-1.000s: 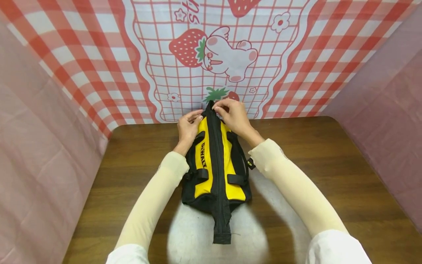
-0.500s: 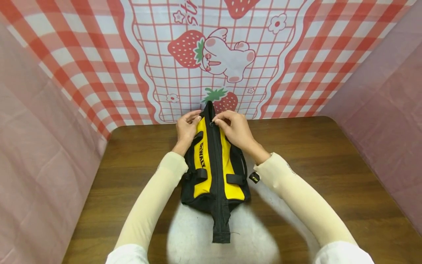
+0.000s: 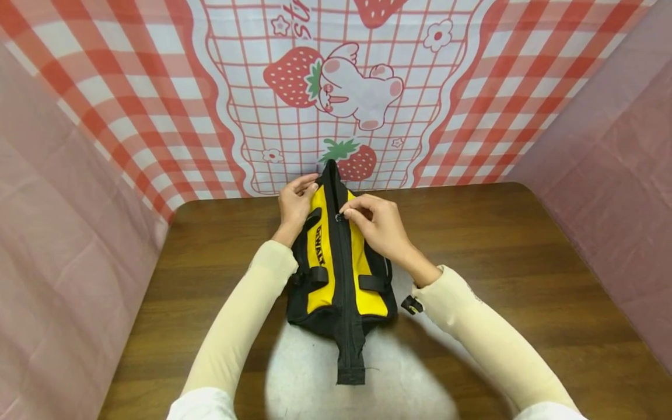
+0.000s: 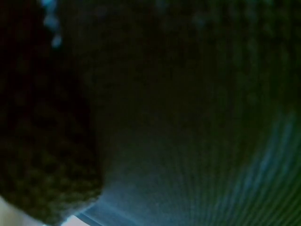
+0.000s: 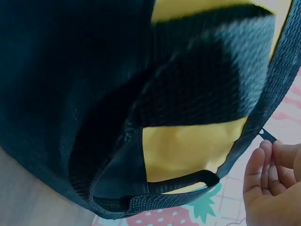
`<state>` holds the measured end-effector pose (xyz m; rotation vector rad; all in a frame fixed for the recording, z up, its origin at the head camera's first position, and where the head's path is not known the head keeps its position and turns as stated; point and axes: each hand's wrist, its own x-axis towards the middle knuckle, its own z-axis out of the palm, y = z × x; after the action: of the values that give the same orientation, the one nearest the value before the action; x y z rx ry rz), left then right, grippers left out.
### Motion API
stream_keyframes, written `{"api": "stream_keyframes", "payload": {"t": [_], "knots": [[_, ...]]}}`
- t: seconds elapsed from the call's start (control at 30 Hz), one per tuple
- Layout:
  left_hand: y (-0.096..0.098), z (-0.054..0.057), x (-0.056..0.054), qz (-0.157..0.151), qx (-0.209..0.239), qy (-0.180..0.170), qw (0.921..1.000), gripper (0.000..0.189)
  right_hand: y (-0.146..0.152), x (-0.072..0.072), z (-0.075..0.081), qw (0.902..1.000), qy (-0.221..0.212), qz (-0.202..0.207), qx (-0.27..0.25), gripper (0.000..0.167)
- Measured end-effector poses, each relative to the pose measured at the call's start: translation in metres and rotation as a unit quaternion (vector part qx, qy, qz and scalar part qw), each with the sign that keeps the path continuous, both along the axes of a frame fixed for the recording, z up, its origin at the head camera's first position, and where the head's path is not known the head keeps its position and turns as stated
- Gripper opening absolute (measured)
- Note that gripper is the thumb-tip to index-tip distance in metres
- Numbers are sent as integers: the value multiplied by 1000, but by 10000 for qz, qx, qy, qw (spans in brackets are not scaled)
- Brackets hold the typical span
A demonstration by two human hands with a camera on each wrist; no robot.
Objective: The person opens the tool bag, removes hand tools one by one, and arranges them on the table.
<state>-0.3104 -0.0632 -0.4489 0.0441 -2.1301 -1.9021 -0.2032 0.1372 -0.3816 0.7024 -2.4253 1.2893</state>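
A black and yellow DEWALT tool bag (image 3: 321, 291) lies lengthwise on the table, its long zipper running along the top. My right hand (image 3: 382, 226) pinches the zipper pull (image 3: 339, 217) between thumb and fingertips, toward the bag's far end. Beyond the pull the zipper is parted; on the near side its teeth are closed. In the right wrist view, the small dark pull tab (image 5: 268, 135) sticks out of the pinching fingers. My left hand (image 3: 296, 204) holds the bag's far left edge, thumb on top. Dark, blurred fabric fills the left wrist view, and no hand can be made out there.
The brown wooden table (image 3: 210, 291) carries a whitish patch (image 3: 310, 373) under the bag's near end. A strawberry-print checked cloth (image 3: 241, 116) hangs right behind the bag. Pink curtains (image 3: 63, 262) stand at both sides. Webbing handles (image 5: 202, 80) loop along the bag's sides.
My right hand has drawn the zipper pull from the far end toward me, parting the zipper behind it. The left hand has stayed at the bag's far left edge.
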Motion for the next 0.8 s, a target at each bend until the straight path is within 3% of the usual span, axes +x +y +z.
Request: {"api": "stream_keyframes", "payload": {"t": [0.47, 0.8], "knots": [[0, 1, -1, 6, 152, -13, 9999, 22, 8, 46, 5, 9982, 185, 538, 183, 7], [0, 2, 0, 32, 279, -16, 9996, 22, 13, 98, 4, 9975, 97, 676, 175, 13]]}}
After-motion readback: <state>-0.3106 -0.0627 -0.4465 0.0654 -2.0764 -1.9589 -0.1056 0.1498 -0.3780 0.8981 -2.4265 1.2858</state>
